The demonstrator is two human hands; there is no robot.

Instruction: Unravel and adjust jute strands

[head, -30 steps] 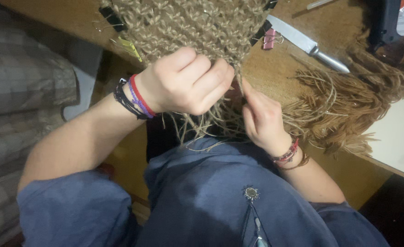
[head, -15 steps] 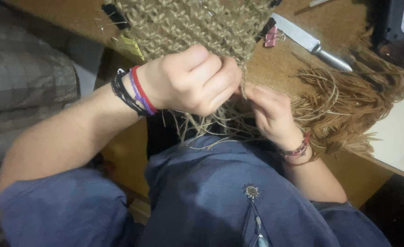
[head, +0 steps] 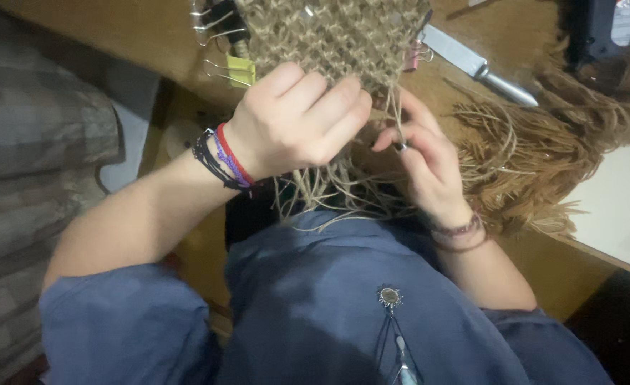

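Hands at the near edge of a woven jute panel (head: 336, 32), which lies on the wooden table (head: 115, 36) at the far side, pinned by binder clips (head: 238, 69) so it stays flat under tension. Left hand (head: 293, 121) is curled closed around loose strands (head: 329, 192) hanging from the edge, holding them taut. Right hand (head: 429, 164) pinches a single strand between narrow fingertips. A knife (head: 475, 65) and loose fibre bundle (head: 543, 157) lie at right.
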